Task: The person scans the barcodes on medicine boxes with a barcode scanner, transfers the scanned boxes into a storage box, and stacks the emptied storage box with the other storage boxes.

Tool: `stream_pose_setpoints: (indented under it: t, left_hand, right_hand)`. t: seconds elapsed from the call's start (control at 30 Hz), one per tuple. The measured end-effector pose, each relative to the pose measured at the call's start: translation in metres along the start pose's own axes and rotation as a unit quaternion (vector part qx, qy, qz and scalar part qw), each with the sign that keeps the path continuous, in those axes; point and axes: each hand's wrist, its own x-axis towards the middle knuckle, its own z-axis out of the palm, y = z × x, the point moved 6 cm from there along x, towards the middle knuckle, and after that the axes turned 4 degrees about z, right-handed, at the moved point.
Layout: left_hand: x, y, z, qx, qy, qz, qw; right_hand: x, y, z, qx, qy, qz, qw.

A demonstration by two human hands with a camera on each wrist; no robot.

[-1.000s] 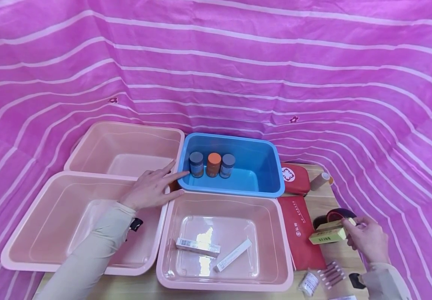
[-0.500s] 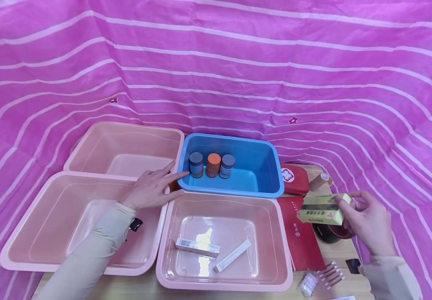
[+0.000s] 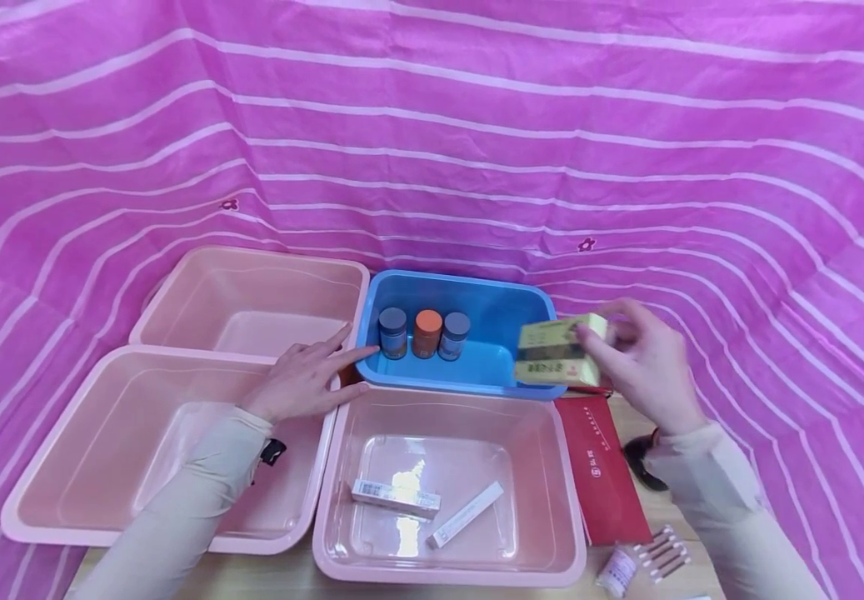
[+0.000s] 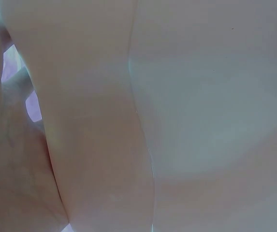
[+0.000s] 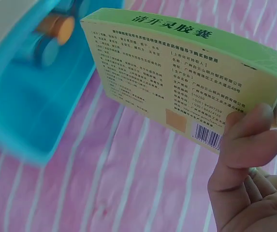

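My right hand [image 3: 645, 362] pinches a yellow-green medicine box [image 3: 555, 352] by one end, over the right part of the blue bin [image 3: 461, 389]. In the right wrist view the box's printed back and barcode [image 5: 208, 136] face the camera, thumb and fingers at its edge. Inside the bin, toward the left, stand two grey-capped bottles [image 3: 392, 333] with an orange bottle [image 3: 427, 335] between them. My left hand [image 3: 300, 379] lies with fingers spread where the bin rims meet. The left wrist view shows mostly pale bin wall [image 4: 90, 121].
Three pink bins [image 3: 177, 533] adjoin the blue one; the front right bin [image 3: 450, 575] holds two slim white boxes [image 3: 465, 514]. On the table's right are a red pouch [image 3: 604, 475], a dark round object [image 3: 643, 462], a small white bottle [image 3: 617, 571] and swab-like sticks [image 3: 662, 552].
My right hand has lifted the medicine box from beside the dark round object and carried it left and away from me, over the blue bin. The left hand has stayed put.
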Motion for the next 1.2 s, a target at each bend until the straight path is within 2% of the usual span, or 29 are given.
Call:
stream_pose_setpoints:
  t: [0.13,0.27,0.5,0.63,0.77,0.9,1.03,1.2]
  left_hand:
    - [-0.001,-0.002,0.0,0.003,0.003,-0.002,1.0]
    - [-0.001,-0.003,0.0,0.005,0.004,-0.003,1.0]
    - [-0.003,-0.004,-0.003,0.022,0.01,0.008,0.9997]
    - [-0.004,-0.004,-0.004,0.024,0.014,0.016,0.9995]
    - [-0.005,-0.004,-0.003,0.029,0.026,0.031,0.9987]
    - [-0.004,-0.002,-0.004,0.037,0.043,0.053,0.997]
    - [-0.003,0.001,-0.004,0.039,0.047,0.069,0.9957]
    - [-0.002,0.004,-0.006,0.028,0.048,0.07,0.996]
  right_hand:
    - [0.03,-0.039,0.04,0.005,-0.05,-0.04,0.9979]
    - [0.059,-0.075,0.083,0.004,-0.104,-0.082,0.9912]
    - [0.101,-0.128,0.167,-0.037,-0.192,-0.129,0.9722]
    - [0.117,-0.151,0.209,-0.063,-0.215,-0.161,0.961]
    - [0.129,-0.168,0.246,-0.092,-0.226,-0.19,0.9509]
    - [0.14,-0.177,0.28,-0.134,-0.234,-0.2,0.9419]
    - [0.146,-0.18,0.311,-0.193,-0.253,-0.2,0.9267]
    - [0.151,-0.181,0.34,-0.251,-0.279,-0.188,0.9077]
